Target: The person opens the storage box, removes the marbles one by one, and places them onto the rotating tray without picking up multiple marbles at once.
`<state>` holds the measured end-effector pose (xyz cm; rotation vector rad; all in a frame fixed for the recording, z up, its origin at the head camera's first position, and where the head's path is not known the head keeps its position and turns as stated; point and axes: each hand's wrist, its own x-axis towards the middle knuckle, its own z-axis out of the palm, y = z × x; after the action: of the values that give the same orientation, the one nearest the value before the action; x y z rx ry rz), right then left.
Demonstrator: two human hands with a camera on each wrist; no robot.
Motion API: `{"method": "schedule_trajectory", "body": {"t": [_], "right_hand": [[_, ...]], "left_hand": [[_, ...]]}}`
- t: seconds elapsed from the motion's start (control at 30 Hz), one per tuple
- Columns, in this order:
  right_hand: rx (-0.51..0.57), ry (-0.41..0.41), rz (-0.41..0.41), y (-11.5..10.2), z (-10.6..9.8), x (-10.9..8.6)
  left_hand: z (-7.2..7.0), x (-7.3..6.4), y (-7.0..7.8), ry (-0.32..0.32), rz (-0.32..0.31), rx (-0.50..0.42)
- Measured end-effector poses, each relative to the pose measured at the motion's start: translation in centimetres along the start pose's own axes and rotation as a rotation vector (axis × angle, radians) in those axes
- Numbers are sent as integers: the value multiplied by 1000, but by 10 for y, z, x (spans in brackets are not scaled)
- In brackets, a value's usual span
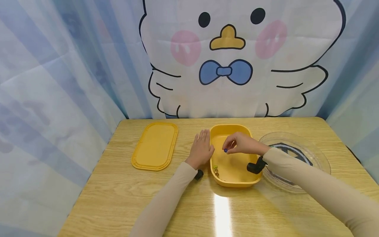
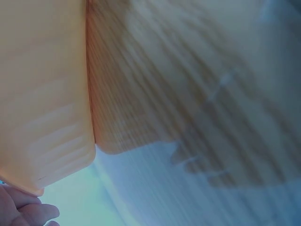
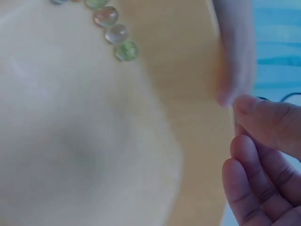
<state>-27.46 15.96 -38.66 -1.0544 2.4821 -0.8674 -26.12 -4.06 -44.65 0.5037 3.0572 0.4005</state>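
A yellow rectangular container (image 1: 237, 171) with rounded corners stands on the table. Over its inside, my right hand (image 1: 244, 144) pinches a small dark blue marble (image 1: 225, 150) between thumb and fingertips. In the right wrist view, the fingers (image 3: 240, 181) curl near the container's wall and the marble is hidden. Several green and brownish glass marbles (image 3: 106, 16) lie in a row along the container's inner edge. My left hand (image 1: 201, 149) lies along the outer left side, fingers straight, thumb by the rim. Its fingers (image 2: 35, 212) show at the container's edge in the left wrist view.
A flat yellow lid-like tray (image 1: 155, 146) lies to the left on the wooden table (image 1: 118, 197). Right of the container is a clear round dish (image 1: 321, 161) with a dark pattern, partly under the right forearm. A printed curtain (image 1: 225, 98) hangs behind the table.
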Motion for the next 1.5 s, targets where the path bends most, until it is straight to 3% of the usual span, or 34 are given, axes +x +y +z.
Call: {"method": "schedule_trajectory", "body": {"t": [0.3, 0.53, 0.73, 1.0, 1.2, 1.5], "right_hand": [[-27, 118, 115, 4, -38, -37], [-30, 180, 216, 29, -50, -69], [-18, 167, 271, 54, -45, -88], [-14, 139, 296, 78, -29, -98], [13, 128, 251, 86, -19, -99], [23, 72, 253, 86, -13, -98]], "left_hand": [[5, 1, -5, 2, 33, -49], [2, 1, -2, -19, 11, -36], [2, 2, -2, -21, 9, -39], [0, -1, -2, -11, 33, -119], [0, 1, -2, -21, 20, -102], [2, 2, -2, -29, 6, -54]]}}
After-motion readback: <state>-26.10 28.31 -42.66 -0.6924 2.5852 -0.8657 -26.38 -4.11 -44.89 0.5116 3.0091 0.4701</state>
